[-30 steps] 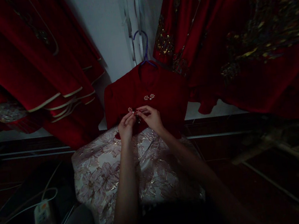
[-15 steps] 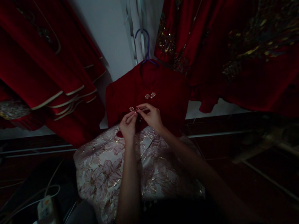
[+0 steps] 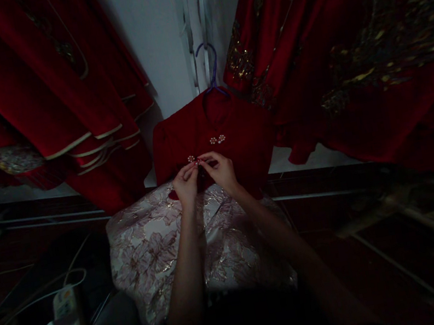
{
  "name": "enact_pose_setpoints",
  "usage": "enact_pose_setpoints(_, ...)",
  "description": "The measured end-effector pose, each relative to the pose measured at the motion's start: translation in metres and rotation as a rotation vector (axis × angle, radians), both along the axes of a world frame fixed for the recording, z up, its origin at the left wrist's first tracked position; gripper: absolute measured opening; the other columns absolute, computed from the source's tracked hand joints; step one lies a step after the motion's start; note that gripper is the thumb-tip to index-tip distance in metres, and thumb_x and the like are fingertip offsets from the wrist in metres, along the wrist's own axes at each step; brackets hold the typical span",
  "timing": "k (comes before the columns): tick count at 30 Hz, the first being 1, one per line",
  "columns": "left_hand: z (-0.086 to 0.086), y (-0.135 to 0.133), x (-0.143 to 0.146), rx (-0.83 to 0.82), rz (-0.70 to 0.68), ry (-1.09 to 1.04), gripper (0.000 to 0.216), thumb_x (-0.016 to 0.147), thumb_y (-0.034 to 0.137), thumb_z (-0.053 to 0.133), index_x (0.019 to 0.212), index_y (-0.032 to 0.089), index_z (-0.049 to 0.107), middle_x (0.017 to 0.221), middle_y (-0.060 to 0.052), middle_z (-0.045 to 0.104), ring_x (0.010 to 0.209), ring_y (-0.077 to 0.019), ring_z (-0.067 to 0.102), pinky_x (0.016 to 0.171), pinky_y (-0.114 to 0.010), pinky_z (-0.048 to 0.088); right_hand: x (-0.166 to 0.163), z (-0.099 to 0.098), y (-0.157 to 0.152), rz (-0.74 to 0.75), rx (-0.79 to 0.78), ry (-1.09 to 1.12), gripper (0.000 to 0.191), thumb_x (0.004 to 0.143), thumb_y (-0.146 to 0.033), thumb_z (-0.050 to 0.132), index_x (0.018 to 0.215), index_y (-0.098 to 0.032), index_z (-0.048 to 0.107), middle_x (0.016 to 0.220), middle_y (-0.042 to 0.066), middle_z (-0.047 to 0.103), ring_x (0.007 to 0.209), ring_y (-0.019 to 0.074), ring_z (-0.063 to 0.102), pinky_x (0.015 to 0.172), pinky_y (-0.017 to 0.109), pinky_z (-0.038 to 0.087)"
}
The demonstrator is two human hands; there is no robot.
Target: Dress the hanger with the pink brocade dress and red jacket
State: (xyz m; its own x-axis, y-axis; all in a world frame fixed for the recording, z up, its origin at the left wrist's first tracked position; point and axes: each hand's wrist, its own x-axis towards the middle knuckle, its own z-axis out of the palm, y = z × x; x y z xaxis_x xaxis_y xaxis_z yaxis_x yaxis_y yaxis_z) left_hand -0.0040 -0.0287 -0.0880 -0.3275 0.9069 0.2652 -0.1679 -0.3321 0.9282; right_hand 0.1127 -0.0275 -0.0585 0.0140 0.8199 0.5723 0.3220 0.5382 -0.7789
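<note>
A short red jacket hangs on a purple hanger in front of me, above a pale floral brocade skirt. My left hand pinches at the jacket's front opening, fingertips closed. Against it, my right hand pinches the same spot with thumb and forefinger. Between the fingertips sits a small beaded clasp, mostly hidden by them. One pearl flower ornament shows just above my left fingers. Higher up, a pair of pearl flower clasps lies across the opening.
Red garments with pale piping hang at left; a red garment with gold sequins hangs at right. A power strip with white cables lies at lower left. A wooden frame stands at lower right, and a pale wall rises behind.
Both hands stay at the same spot on the jacket front, with only tiny finger shifts. The camera view has moved very slightly.
</note>
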Motion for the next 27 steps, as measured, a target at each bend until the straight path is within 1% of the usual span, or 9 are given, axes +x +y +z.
enact_pose_setpoints(5, 0.002, 0.002, -0.004, 0.046, 0.006, 0.076, 0.026, 0.069, 0.031, 0.071, 0.088, 0.014, 0.069, 0.087, -0.007, 0.072, 0.081, -0.0161, 0.068, 0.081, -0.03, 0.053, 0.0, 0.002, 0.005, -0.003, 0.023, 0.0, 0.017, 0.086, -0.027, 0.056, 0.099, -0.023, 0.066, 0.097, 0.001, 0.07, 0.084, 0.0125, 0.066, 0.074, 0.023, 0.054)
enact_pose_setpoints(8, -0.002, 0.007, -0.001, 0.076, 0.007, 0.098, 0.023, 0.072, 0.031, 0.067, 0.088, 0.015, 0.065, 0.087, -0.006, 0.07, 0.081, -0.0153, 0.066, 0.082, -0.03, 0.052, 0.008, 0.005, 0.008, 0.085, -0.022, -0.012, 0.022, 0.087, -0.029, 0.054, 0.106, -0.024, 0.065, 0.099, 0.001, 0.071, 0.087, 0.0126, 0.067, 0.076, 0.024, 0.055)
enact_pose_setpoints(11, -0.016, 0.006, 0.012, 0.068, 0.119, 0.141, 0.019, 0.079, 0.028, 0.058, 0.095, 0.017, 0.057, 0.093, -0.006, 0.066, 0.083, -0.015, 0.063, 0.082, -0.032, 0.051, 0.028, 0.005, 0.004, 0.233, -0.117, 0.002, 0.027, 0.09, -0.034, 0.05, 0.111, -0.024, 0.064, 0.106, 0.003, 0.07, 0.097, 0.0143, 0.067, 0.077, 0.026, 0.056)
enact_pose_setpoints(13, -0.03, -0.001, 0.025, 0.044, 0.219, 0.285, 0.017, 0.081, 0.024, 0.053, 0.098, 0.018, 0.054, 0.096, -0.007, 0.062, 0.088, -0.0173, 0.061, 0.086, -0.036, 0.049, 0.047, 0.002, -0.004, 0.296, -0.19, 0.019, 0.028, 0.089, -0.036, 0.051, 0.109, -0.022, 0.064, 0.11, 0.005, 0.069, 0.101, 0.0161, 0.066, 0.075, 0.027, 0.057)
enact_pose_setpoints(16, -0.048, -0.016, 0.041, 0.042, 0.322, 0.628, 0.021, 0.079, 0.019, 0.054, 0.1, 0.018, 0.055, 0.104, -0.011, 0.057, 0.104, -0.0252, 0.053, 0.096, -0.045, 0.042, 0.075, -0.007, -0.019, 0.26, -0.269, -0.019, 0.027, 0.087, -0.038, 0.055, 0.104, -0.02, 0.067, 0.106, 0.007, 0.071, 0.096, 0.0169, 0.068, 0.076, 0.029, 0.057)
enact_pose_setpoints(18, -0.053, -0.022, 0.045, 0.064, 0.349, 0.73, 0.03, 0.078, 0.019, 0.056, 0.108, 0.018, 0.054, 0.112, -0.014, 0.054, 0.112, -0.0284, 0.049, 0.099, -0.048, 0.039, 0.088, -0.012, -0.027, 0.241, -0.285, -0.112, 0.024, 0.087, -0.035, 0.055, 0.101, -0.02, 0.068, 0.102, 0.006, 0.072, 0.093, 0.0164, 0.068, 0.08, 0.031, 0.056)
enact_pose_setpoints(21, -0.052, -0.021, 0.041, 0.112, 0.325, 0.757, 0.044, 0.076, 0.019, 0.058, 0.119, 0.018, 0.05, 0.123, -0.015, 0.05, 0.12, -0.0297, 0.044, 0.103, -0.048, 0.036, 0.093, -0.019, -0.03, 0.263, -0.303, -0.231, 0.022, 0.086, -0.03, 0.057, 0.103, -0.02, 0.068, 0.1, 0.006, 0.072, 0.091, 0.0157, 0.068, 0.084, 0.032, 0.053)
enact_pose_setpoints(23, -0.05, -0.017, 0.036, 0.113, 0.291, 0.772, 0.047, 0.074, 0.02, 0.06, 0.12, 0.019, 0.05, 0.124, -0.015, 0.05, 0.121, -0.0301, 0.045, 0.103, -0.047, 0.037, 0.089, -0.024, -0.029, 0.241, -0.304, -0.268, 0.026, 0.082, -0.025, 0.061, 0.107, -0.02, 0.065, 0.102, 0.006, 0.07, 0.09, 0.0152, 0.067, 0.083, 0.032, 0.053)
enact_pose_setpoints(27, -0.054, -0.01, 0.026, 0.029, 0.266, 0.773, 0.038, 0.075, 0.023, 0.06, 0.112, 0.02, 0.054, 0.105, -0.011, 0.058, 0.101, -0.0268, 0.055, 0.089, -0.042, 0.046, 0.08, -0.036, -0.027, 0.199, -0.327, -0.387, 0.02, 0.076, -0.014, 0.062, 0.096, -0.017, 0.065, 0.092, 0.004, 0.069, 0.077, 0.0121, 0.063, 0.072, 0.026, 0.051)
